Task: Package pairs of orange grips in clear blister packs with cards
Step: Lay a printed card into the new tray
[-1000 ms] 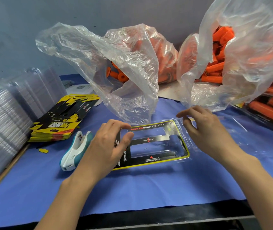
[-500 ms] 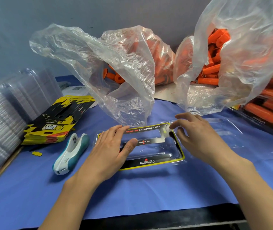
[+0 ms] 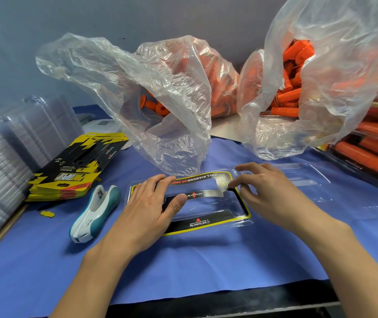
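On the blue-covered bench point(image 3: 206, 260), in front of the bagged orange grips point(image 3: 293, 95), the clear blister pack point(image 3: 206, 205) lies flat, card point(image 3: 197, 223) inside. The left hand point(image 3: 146, 212) presses with straight fingers. The right hand point(image 3: 275, 198), fingers loosely spread and gripping nothing, thumbs the far corner down. Best to seat every card edge flush before loading grips.

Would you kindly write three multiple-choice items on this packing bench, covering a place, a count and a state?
1. Where does the stapler lie? A left of the blister pack; B right of it; C on top of it.
2. How many clear bags of orange grips stand behind? A one; B two; C four.
3. The blister pack's wells are: A empty; B holding grips; C stapled shut.
Answers: 1 A, it lies beside the pack's left end; 2 B, two bags stand side by side; 3 A, blue cloth shows through them.
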